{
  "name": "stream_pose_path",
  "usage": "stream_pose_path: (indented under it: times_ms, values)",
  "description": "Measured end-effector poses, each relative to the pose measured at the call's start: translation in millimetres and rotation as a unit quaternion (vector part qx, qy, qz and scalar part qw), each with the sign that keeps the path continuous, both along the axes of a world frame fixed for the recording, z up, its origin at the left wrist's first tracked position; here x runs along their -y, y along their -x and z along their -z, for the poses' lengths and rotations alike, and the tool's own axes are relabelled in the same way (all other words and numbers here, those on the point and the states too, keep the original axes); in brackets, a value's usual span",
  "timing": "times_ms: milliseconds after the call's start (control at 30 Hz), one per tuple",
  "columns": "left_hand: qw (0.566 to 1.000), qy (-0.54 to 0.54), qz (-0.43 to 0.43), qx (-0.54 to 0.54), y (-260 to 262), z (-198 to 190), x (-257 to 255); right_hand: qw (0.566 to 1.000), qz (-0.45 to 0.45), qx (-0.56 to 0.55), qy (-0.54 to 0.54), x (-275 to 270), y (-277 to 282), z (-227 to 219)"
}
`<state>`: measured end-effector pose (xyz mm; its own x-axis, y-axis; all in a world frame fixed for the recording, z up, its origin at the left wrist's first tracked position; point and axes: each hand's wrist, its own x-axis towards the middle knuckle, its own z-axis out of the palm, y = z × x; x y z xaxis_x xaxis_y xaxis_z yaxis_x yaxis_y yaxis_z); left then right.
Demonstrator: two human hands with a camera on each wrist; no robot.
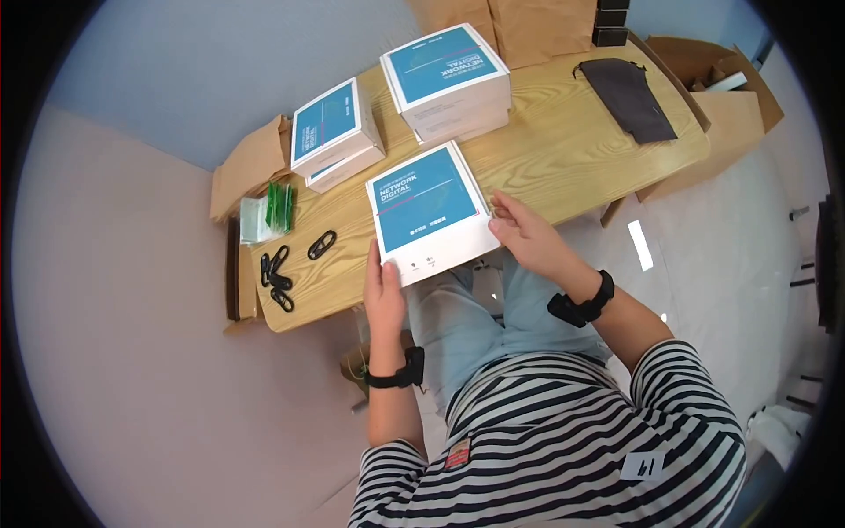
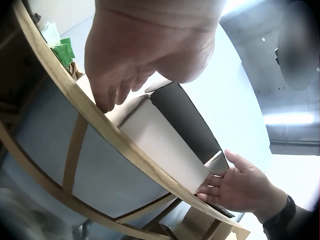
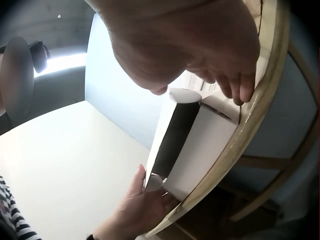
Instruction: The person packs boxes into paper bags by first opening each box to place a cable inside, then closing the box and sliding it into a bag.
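A pale blue wall (image 1: 220, 79) stands behind a wood-grained tabletop (image 1: 568, 172) that crosses the upper half of the head view. At the centre, the left hand (image 1: 385, 304) touches the left side of a white box (image 1: 431, 201) with a blue top panel, and the right hand (image 1: 532, 242) touches its right side; on both, the fingers are fairly straight, the thumb apart from them. The box lies at the tabletop's near edge, and the wrist views show a dark band (image 3: 175, 137) between its top and the white side facing the person. Just above it in the frame are two stacks of similar boxes, one upper left (image 1: 326, 128), one upper centre (image 1: 444, 66). Black looped cables (image 1: 280, 282) lie left of centre, below green-and-clear packets (image 1: 280, 208); a dark cloth pouch (image 1: 629, 101) lies upper right, beside an open cardboard carton (image 1: 704, 141)
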<state>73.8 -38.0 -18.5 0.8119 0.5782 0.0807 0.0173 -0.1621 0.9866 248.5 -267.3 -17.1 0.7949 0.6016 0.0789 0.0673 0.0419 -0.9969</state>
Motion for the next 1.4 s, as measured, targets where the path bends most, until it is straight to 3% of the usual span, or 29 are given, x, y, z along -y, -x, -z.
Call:
stream_pose_path:
  times_ms: [67,267,433,500,633,700,733,933,1000,1067,1233,1333,1400]
  values:
    - [0.999,-0.034,-0.018,0.003,0.7,-0.8,4.0,0.995,-0.009,0.073,0.070,5.4,4.6,-4.8]
    - [0.996,-0.074,-0.038,-0.040,10.0,0.2,11.3,0.981,0.026,0.180,0.067,10.4,19.7,-12.8]
    - [0.995,-0.070,-0.033,-0.059,12.0,-0.1,13.7,0.984,0.017,0.148,0.095,14.7,24.7,-18.1]
    - [0.999,-0.048,-0.013,0.020,15.2,5.7,15.6,0.987,0.025,0.135,0.083,16.2,27.9,-16.9]
    - [0.999,-0.034,0.007,0.025,25.3,25.3,1.4,0.990,-0.010,0.126,0.071,19.1,25.2,-21.0]
    - [0.997,0.031,0.036,0.054,26.1,29.1,-4.9,0.990,-0.019,0.120,0.068,18.5,22.7,-18.4]
    - [0.997,0.030,0.036,0.055,26.8,31.4,-6.8,0.985,-0.025,0.158,0.068,17.2,20.6,-10.9]
    - [0.995,-0.010,0.047,0.082,26.6,13.1,17.4,0.975,-0.026,0.206,0.080,21.9,22.7,-4.0]
    - [0.991,-0.089,0.036,0.088,30.4,11.0,22.3,0.977,-0.030,0.199,0.073,25.4,22.2,-12.0]
    - [0.988,-0.098,0.031,0.113,31.7,1.1,20.3,0.939,0.016,0.332,0.089,32.0,21.5,-28.9]
    - [0.974,-0.138,0.005,0.178,22.8,-34.1,24.8,0.952,0.026,0.299,0.051,35.0,25.8,-66.1]
    - [0.981,-0.089,-0.026,0.171,9.8,-42.4,25.4,0.957,0.044,0.286,0.010,30.0,22.9,-72.6]
    - [0.978,-0.125,-0.027,0.165,-2.0,-43.3,13.0,0.956,0.050,0.289,-0.011,27.6,18.2,-75.0]
